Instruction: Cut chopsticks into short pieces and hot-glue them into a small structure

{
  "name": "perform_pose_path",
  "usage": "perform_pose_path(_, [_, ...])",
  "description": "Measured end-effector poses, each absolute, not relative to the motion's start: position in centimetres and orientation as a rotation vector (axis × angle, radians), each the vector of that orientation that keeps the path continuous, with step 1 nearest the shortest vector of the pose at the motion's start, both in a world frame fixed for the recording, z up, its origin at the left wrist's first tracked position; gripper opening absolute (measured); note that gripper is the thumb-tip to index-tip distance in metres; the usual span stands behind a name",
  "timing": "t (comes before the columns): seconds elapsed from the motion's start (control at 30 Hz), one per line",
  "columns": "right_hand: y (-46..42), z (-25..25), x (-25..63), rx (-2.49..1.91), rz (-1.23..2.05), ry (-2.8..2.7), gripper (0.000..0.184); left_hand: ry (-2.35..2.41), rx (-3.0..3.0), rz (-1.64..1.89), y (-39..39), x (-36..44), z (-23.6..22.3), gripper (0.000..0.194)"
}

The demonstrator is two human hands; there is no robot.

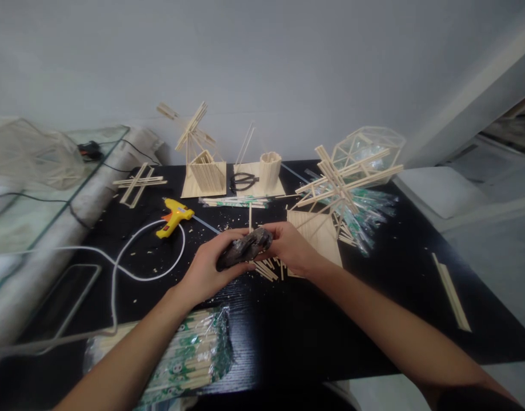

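1. Our left hand [206, 267] is wrapped around a dark, lumpy thing [244, 249], with the thumb on the near side. We can't tell what the thing is.
2. Our right hand [293, 250] has its fingers curled at the other end of it. We can't tell if they pinch it or only touch it.
3. So the dark thing is between our two hands, above the middle of the black surface [283, 337].
4. Just past our hands are cut bits of stick [265, 269] and one stick [251, 218] pointing up.
5. Near our right hand is a wooden board [316, 231]. Crossed sticks [337, 182] spread out above it. We see no wall there like the other two have, so we think this one is the least done.
6. Near our left hand are a yellow glue gun [173, 218] and a bag of sticks [189, 351]. There seem to be lots left to use.
7. Farther back, a round stick cup [270, 171] stands on its board beside black cutters [244, 181]. Its wall looks done.
8. To its left, a stick box [206, 174] has walls and crossed sticks [193, 127] above. This looks the most done.
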State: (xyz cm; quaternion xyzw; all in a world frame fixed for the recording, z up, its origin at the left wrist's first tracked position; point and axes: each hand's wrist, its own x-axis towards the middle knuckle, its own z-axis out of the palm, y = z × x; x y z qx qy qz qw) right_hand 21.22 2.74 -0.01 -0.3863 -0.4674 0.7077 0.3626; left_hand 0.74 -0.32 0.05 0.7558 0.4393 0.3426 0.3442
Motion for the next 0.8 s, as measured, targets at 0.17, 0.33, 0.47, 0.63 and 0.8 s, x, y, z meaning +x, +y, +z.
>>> perform_pose_path(0.17, [2.59, 0.26, 21.19, -1.004, 1.816, -1.193, 0.029, 1.123, 1.976, 0.900, -0.34, 0.73, 0.06, 0.046])
perform_pose_path(0.33, [2.59, 0.45, 21.12, -1.005, 1.830, -1.152, 0.029, 1.121, 2.010, 0.890, -0.31, 0.55, -0.20, 0.046])
perform_pose_path(0.47, [2.67, 0.36, 21.08, -1.001, 1.845, -1.126, 0.032, 1.117, 2.043, 0.882, -0.27, 0.36, -0.38, 0.046])
perform_pose_path(0.63, [2.61, 0.46, 21.08, -0.990, 1.868, -1.149, 0.037, 1.118, 2.055, 0.876, -0.23, 0.15, -0.55, 0.046])
perform_pose_path(0.8, [2.52, 0.44, 21.08, -0.991, 1.874, -1.177, 0.036, 1.107, 2.050, 0.886, -0.20, 0.19, -0.67, 0.045])
